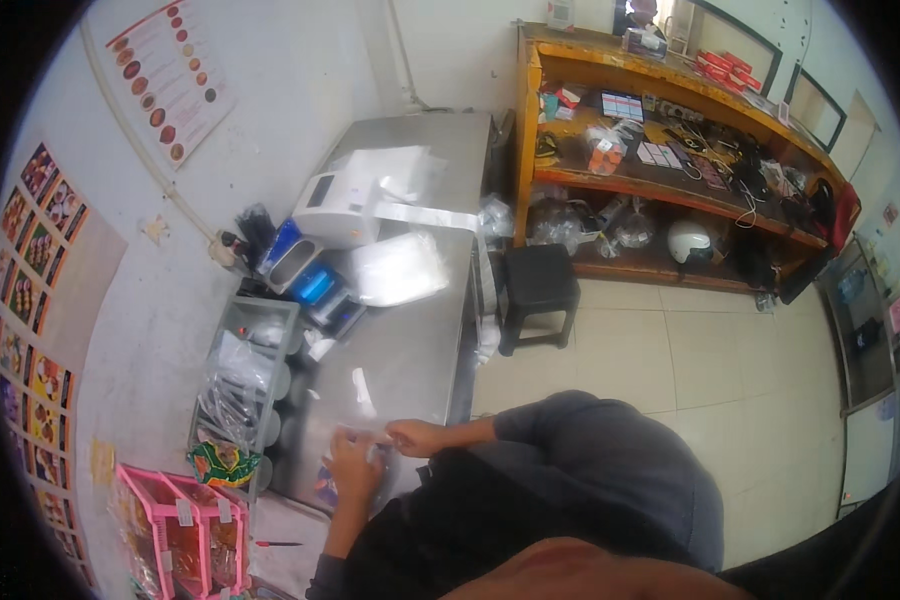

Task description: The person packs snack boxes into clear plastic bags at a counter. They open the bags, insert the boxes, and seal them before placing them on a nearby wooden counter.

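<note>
At the near end of the steel table, a clear plastic bag (pixel 394 472) lies under and between my hands. My left hand (pixel 353 468) rests over it, fingers bent around the plastic. Just to the right, my right hand (pixel 418 437) is closed, its fingertips pinching at the bag's upper edge. What is inside the bag is too blurred to tell. Beside my left wrist a small packet with a blue and orange print (pixel 326 486) shows in part. A white paper strip (pixel 362 392) lies a little beyond my hands.
A white label printer (pixel 338 208) trails a paper strip (pixel 425 214) over the table edge. White plastic sheets (pixel 400 270) lie beside it. Along the wall stand a grey crate (pixel 232 345) and pink baskets (pixel 185 510). A black stool (pixel 540 285) stands before cluttered wooden shelves (pixel 610 172).
</note>
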Demonstrator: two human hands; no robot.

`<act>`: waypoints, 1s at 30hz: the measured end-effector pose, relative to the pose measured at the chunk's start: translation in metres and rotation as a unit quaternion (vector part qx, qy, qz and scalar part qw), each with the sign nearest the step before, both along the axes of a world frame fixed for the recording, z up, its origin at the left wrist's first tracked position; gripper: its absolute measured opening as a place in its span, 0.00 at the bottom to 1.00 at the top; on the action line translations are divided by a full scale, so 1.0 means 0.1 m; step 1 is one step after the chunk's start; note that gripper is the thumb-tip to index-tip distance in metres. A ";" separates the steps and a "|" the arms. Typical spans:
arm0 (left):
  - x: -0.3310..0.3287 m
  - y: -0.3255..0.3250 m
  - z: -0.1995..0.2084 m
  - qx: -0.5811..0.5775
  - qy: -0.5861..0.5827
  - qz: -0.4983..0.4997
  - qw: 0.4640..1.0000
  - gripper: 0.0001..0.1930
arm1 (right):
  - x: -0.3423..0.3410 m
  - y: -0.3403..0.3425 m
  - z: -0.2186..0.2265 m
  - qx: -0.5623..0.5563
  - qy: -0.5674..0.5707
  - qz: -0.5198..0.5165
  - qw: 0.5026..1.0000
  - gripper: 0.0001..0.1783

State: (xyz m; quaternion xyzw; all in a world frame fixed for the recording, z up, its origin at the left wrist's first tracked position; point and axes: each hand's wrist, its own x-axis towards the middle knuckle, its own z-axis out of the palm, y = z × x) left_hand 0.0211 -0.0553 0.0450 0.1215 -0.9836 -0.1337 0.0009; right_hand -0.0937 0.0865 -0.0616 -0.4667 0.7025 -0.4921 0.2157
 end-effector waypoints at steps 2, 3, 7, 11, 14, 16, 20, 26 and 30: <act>0.01 -0.08 -0.06 -0.014 0.041 0.012 0.999 0.20 | 0.01 0.03 0.15 -0.015 0.017 0.039 0.999 0.12; 0.03 -0.12 -0.08 -0.021 0.061 0.018 0.998 0.20 | 0.00 0.03 0.18 -0.023 0.026 0.058 0.998 0.12; 0.02 -0.12 -0.09 -0.003 0.071 0.008 0.997 0.19 | 0.04 -0.04 0.09 -0.055 0.048 0.022 0.997 0.12; 0.00 -0.12 -0.06 0.022 0.036 0.013 0.999 0.18 | -0.03 -0.13 0.17 -0.034 -0.007 0.005 0.999 0.11; 0.03 -0.08 -0.10 -0.001 0.043 0.031 0.999 0.18 | -0.06 -0.08 0.30 -0.050 0.018 -0.002 0.999 0.09; -0.01 -0.12 -0.16 -0.005 0.007 0.039 0.999 0.19 | -0.07 -0.05 0.32 -0.051 0.014 0.002 0.999 0.08; 0.03 -0.20 -0.23 0.010 -0.035 0.030 0.999 0.19 | 0.02 -0.08 0.43 -0.115 -0.011 -0.017 0.993 0.06; 0.04 -0.20 -0.33 0.009 -0.040 0.057 0.998 0.27 | 0.09 -0.22 0.45 -0.143 -0.094 0.006 0.985 0.05; 0.11 -0.22 -0.54 -0.110 -0.074 -0.015 0.991 0.27 | 0.10 -0.21 0.37 -0.122 -0.133 -0.008 0.983 0.06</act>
